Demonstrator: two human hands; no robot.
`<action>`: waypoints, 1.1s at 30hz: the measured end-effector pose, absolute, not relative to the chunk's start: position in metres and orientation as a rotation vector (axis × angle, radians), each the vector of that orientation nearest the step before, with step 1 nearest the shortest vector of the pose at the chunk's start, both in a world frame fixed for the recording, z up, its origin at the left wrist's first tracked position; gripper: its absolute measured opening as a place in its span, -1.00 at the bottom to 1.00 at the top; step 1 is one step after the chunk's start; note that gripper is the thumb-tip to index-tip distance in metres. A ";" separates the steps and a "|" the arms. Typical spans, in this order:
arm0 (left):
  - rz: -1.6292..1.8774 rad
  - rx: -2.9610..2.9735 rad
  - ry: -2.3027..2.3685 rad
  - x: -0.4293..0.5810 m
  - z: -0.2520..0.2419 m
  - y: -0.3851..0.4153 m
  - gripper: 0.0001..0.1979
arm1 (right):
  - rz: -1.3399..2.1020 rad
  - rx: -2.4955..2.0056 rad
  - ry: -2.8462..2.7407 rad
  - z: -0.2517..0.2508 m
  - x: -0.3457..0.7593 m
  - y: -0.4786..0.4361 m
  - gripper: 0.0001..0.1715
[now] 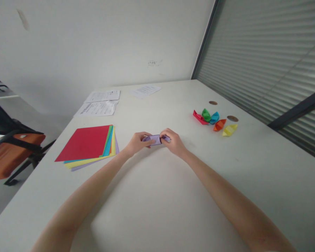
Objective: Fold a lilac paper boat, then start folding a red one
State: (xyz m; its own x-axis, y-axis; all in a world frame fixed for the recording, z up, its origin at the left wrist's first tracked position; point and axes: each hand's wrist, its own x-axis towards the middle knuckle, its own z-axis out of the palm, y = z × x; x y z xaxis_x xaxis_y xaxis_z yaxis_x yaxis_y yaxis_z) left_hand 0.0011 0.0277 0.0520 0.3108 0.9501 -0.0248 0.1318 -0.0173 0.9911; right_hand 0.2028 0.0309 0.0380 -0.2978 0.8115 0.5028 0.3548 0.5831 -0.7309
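A small folded piece of purple paper (155, 140) is held between my two hands, at or just above the middle of the white table (152, 196). My left hand (139, 142) grips its left end, thumb lying on top and fingers behind. At the other end, my right hand (173, 141) pinches the paper, and a bit of purple shows past the fingers. The fingers partly cover both ends, so the full folded shape is hidden.
To the left lies a fanned stack of coloured paper sheets (84, 143), red on top. Several folded paper boats (214, 118) sit at the right, near two round table inserts (232, 118). Printed sheets (98, 108) lie at the back left. An orange chair (15, 150) stands beyond the left edge.
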 end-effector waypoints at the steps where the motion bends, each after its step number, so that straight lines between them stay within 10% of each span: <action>1: 0.931 1.429 1.069 0.002 0.052 0.028 -0.52 | 0.674 -0.956 -1.818 0.038 0.202 0.031 -0.98; 8: 1.096 1.423 1.083 0.008 0.050 0.026 -0.53 | 1.142 -0.938 -1.527 0.046 0.201 0.029 -0.38; 33: 1.059 1.427 0.883 0.016 0.068 0.012 -0.51 | 1.048 -0.847 -1.599 0.068 0.202 0.025 -0.54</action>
State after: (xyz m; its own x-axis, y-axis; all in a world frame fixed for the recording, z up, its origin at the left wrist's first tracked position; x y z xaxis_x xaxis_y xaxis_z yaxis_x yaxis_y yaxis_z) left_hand 0.0159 0.0117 0.0682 0.3233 0.9373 0.1304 -0.0406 -0.1240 0.9915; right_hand 0.2016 0.0253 0.0682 -0.2518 0.8986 0.3593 0.0292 0.3781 -0.9253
